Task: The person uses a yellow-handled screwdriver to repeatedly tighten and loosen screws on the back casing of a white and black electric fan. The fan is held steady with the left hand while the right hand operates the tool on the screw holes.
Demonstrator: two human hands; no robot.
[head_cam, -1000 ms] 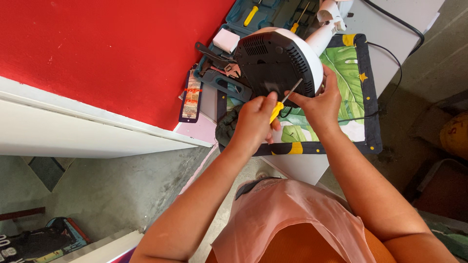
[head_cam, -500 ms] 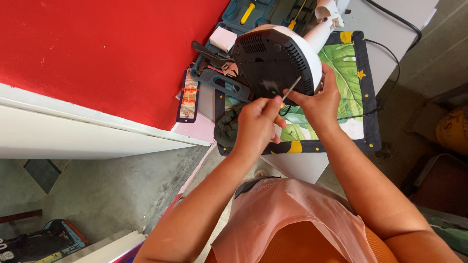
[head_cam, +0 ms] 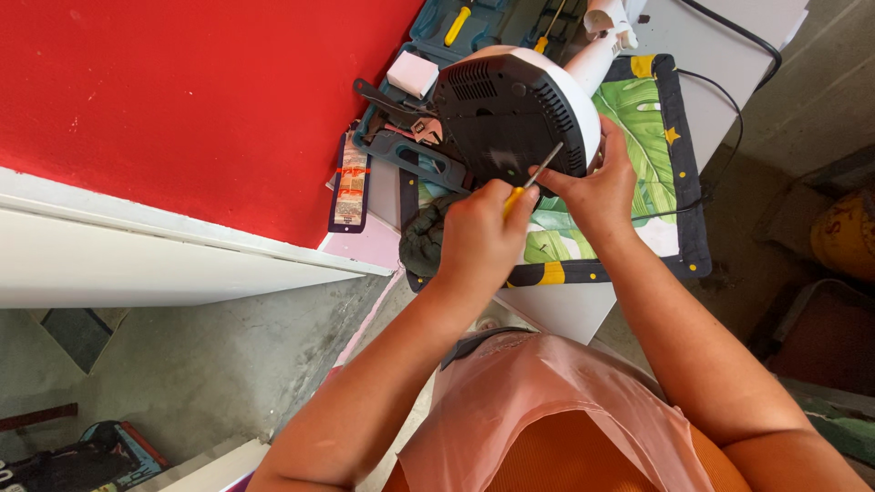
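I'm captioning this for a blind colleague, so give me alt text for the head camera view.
Seen from above, a person's left hand holds a yellow-handled screwdriver against the black underside of a round white appliance, which the right hand steadies. It rests on a leaf-print mat on a white table, with an open teal tool case and a red wall beside it.

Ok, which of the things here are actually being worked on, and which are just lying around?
In use:
left hand gripping the screwdriver
right hand steadying the round black and white appliance
leaf-print mat underneath

Lying about:
teal tool case
white block
dark cloth
black cable
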